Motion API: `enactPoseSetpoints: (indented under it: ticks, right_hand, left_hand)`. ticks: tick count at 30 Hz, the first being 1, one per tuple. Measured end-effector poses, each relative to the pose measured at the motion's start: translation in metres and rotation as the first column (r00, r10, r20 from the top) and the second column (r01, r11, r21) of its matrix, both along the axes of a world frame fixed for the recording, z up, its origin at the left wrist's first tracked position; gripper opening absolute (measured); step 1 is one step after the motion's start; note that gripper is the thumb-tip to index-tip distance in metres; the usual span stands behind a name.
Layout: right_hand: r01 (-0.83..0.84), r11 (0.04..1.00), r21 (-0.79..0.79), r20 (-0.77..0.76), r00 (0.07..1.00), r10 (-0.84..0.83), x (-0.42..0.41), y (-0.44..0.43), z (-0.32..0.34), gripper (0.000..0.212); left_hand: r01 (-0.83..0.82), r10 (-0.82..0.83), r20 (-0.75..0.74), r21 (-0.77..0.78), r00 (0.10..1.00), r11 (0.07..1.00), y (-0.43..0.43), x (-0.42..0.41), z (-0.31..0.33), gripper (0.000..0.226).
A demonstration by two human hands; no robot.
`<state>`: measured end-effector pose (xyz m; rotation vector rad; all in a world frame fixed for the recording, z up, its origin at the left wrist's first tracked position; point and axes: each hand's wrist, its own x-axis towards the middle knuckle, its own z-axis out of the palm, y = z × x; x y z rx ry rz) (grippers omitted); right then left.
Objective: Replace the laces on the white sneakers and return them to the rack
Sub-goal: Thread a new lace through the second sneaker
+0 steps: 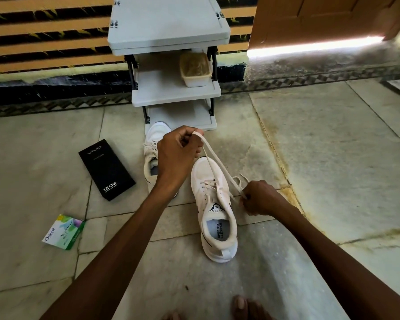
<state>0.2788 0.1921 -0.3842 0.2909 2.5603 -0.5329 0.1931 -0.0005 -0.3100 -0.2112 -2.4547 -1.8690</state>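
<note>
the near sneaker point(218, 229) stands on the floor, its toe toward the rack point(178, 93) and its heel toward the person. the lace point(217, 168) is stretched in a slanted line above it. it goes from the left hand point(178, 153), raised beyond the toe, down to the right hand point(261, 197), just beside the sneaker's right side at the eyelets. the left fingers are curled around the upper part of the lace, and the right fingers pinch its lower part. the right hand is nearer to the eyelets, so i think it should guide the lace while the left one pulls. the second sneaker point(153, 144) lies left of the near sneaker, partly hidden.
</note>
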Motion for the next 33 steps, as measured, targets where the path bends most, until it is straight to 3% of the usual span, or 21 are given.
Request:
enactPoseSetpoints:
  ticks: [2, 4, 6, 9, 11, 14, 18, 21, 27, 33]
  right_hand:
    - [0.103, 0.974, -0.200, -0.043, 0.993, -0.114, -0.004, -0.004, 0.015, 0.018]
    - [0.183, 0.878, -0.443, -0.079, 0.967, -0.242, -0.006, -0.009, 0.036, 0.020]
    - [0.160, 0.773, -0.613, -0.136, 0.943, -0.303, -0.008, -0.016, 0.060, 0.022]
    - [0.090, 0.665, -0.741, -0.190, 0.922, -0.336, -0.012, -0.022, 0.092, 0.025]
    - [0.070, 0.668, -0.741, -0.201, 0.926, -0.321, -0.016, -0.019, 0.103, 0.021]
    - [0.104, 0.762, -0.639, -0.153, 0.954, -0.259, -0.017, -0.008, 0.098, 0.014]
    - [0.138, 0.908, -0.396, -0.062, 0.982, -0.177, -0.011, 0.003, 0.062, 0.010]
    - [0.130, 0.962, -0.241, 0.018, 0.991, -0.129, -0.008, 0.006, 0.034, 0.012]
    - [0.171, 0.886, -0.431, 0.006, 0.982, -0.187, -0.006, -0.002, 0.027, 0.026]
    - [0.152, 0.825, -0.545, -0.145, 0.952, -0.271, -0.009, -0.018, 0.041, 0.045]
  left_hand:
    - [-0.001, 0.001, 0.011, 0.029, 1.000, 1.000, -0.002, -0.001, 0.002, 0.014]
    - [0.008, -0.008, 0.015, 0.037, 1.000, 0.999, -0.003, -0.003, 0.004, 0.014]
    - [0.016, -0.016, 0.006, 0.006, 1.000, 1.000, -0.002, -0.002, 0.005, 0.014]
    - [0.010, -0.010, 0.013, 0.007, 1.000, 1.000, -0.002, 0.000, 0.006, 0.021]
    - [-0.027, 0.017, 0.075, 0.138, 0.997, 0.990, -0.002, -0.001, 0.010, 0.032]
    - [-0.150, 0.107, 0.157, 0.291, 0.982, 0.945, -0.005, -0.007, 0.019, 0.044]
    - [-0.147, 0.107, 0.137, 0.329, 0.985, 0.933, -0.012, -0.010, 0.023, 0.040]
    - [-0.158, 0.106, 0.170, 0.327, 0.980, 0.932, -0.012, -0.009, 0.023, 0.038]
    - [-0.013, -0.037, 0.198, 0.245, 0.980, 0.969, -0.009, -0.007, 0.014, 0.026]
    - [0.122, -0.150, 0.223, 0.133, 0.963, 0.984, -0.003, -0.006, -0.005, 0.021]
